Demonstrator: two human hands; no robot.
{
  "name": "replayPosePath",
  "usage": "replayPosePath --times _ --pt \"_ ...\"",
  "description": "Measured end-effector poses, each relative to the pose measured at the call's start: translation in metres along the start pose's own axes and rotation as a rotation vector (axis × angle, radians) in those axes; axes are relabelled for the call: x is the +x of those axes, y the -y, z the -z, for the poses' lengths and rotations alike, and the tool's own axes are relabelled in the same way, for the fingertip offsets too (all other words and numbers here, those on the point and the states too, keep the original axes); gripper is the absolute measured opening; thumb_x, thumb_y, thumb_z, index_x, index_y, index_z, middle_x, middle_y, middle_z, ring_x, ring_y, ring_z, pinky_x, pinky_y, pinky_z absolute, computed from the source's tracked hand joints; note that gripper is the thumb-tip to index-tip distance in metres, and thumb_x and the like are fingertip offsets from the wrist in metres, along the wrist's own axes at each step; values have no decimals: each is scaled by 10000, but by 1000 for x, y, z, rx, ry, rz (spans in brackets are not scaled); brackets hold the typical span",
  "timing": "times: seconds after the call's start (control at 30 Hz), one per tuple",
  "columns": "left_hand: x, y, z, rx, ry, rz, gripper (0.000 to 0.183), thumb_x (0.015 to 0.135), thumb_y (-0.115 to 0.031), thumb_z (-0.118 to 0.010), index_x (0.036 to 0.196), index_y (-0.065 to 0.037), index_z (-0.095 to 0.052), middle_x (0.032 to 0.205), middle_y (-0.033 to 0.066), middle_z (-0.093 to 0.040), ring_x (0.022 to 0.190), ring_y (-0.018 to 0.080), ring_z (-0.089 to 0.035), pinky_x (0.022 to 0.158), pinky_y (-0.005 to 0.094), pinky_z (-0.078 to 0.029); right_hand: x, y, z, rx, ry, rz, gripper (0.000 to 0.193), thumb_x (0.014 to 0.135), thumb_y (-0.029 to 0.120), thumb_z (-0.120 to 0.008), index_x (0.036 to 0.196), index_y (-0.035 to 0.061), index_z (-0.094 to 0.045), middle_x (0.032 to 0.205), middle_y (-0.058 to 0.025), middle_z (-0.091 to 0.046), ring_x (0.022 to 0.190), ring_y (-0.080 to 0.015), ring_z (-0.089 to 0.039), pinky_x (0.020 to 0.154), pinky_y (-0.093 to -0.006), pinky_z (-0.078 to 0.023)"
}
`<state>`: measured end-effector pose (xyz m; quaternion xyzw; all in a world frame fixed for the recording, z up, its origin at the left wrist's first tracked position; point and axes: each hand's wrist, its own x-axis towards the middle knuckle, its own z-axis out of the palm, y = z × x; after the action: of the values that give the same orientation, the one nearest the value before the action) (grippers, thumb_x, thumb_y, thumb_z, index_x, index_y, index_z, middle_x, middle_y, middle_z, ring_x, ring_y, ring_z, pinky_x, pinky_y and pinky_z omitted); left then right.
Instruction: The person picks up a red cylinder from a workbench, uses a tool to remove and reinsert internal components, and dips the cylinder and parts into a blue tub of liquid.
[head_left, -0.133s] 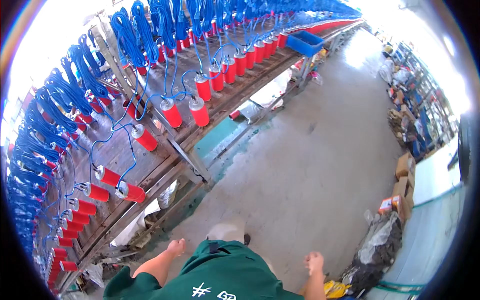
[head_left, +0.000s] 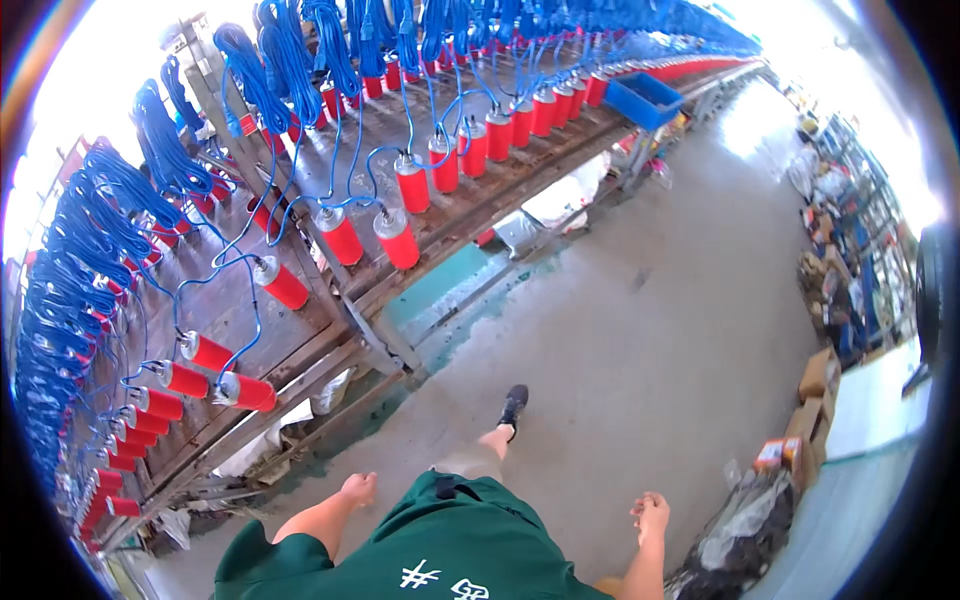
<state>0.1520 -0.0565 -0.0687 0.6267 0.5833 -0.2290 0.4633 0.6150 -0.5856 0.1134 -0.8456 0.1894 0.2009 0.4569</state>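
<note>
Beside the workbench my left hand (head_left: 360, 488) hangs low, fingers curled in and nothing visible in them. My right hand (head_left: 650, 512) hangs over the aisle on the other side, its fingers loosely bent and apart, holding nothing. Neither hand touches anything. The bench (head_left: 300, 340) to my left is nearest to the left hand. Along its edge stand red cylinders with grey metal tops (head_left: 397, 240), each joined to a blue cable. Coiled blue cables (head_left: 165, 140) hang in a long row behind them.
A blue plastic bin (head_left: 645, 100) sits at the bench's far edge. The grey floor (head_left: 600, 350) runs ahead as an aisle. Along the right lie cardboard boxes (head_left: 815, 400), plastic-wrapped bundles (head_left: 735, 530) and heaped goods. White sacks and a green panel (head_left: 440, 280) show under the bench.
I have stepped on: a dark shoe now shows in front of me. The bench has shifted slightly in view. My right hand has swung a little forward and right; both hands stay unladen.
</note>
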Motion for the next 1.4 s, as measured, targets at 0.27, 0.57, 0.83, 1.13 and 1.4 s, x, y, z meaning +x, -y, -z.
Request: replayPosePath --times 0.27,0.57,0.83,1.13,1.4 --pt "73 -313 -11 -153 -54 -238 595 1028 -576 -450 986 -53 -733 963 189 -742 961 381 -701 866 486 -527 183 -87 11 -316 401 -82 178 980 115 -567 1137 51 -624 903 -107 -659 671 -260 -651 515 -411 -501" --pt "89 -575 -15 -458 -101 -355 505 1046 -490 -545 1069 -13 -711 875 88 -727 841 202 -672 789 381 -529 294 95 -20 -575 587 -245 164 975 92 -540 1118 50 -608 837 -117 -645 653 -259 -637 485 -403 -472" --pt "22 -533 -32 -624 -646 -47 404 985 -393 -675 1111 -18 -755 951 138 -777 880 234 -735 818 376 -571 524 295 -44 -386 470 -384 169 975 83 -516 1119 40 -593 779 -118 -637 637 -251 -626 444 -384 -432" --pt "-48 -536 156 -736 -1435 -301 158 1003 -134 -714 1079 4 -715 920 45 -729 849 109 -640 813 286 -535 567 502 -151 -333 501 312 207 1011 145 -525 1149 35 -633 890 -73 -681 665 -166 -669 447 -289 -400" --pt "-37 -533 239 -492 -1488 -390 324 939 -118 -780 1243 -48 -692 1122 70 -673 998 197 -655 846 331 -534 494 393 -175 -569 760 206 173 1007 92 -587 1112 -36 -638 930 -158 -722 598 -185 -666 451 -326 -476"
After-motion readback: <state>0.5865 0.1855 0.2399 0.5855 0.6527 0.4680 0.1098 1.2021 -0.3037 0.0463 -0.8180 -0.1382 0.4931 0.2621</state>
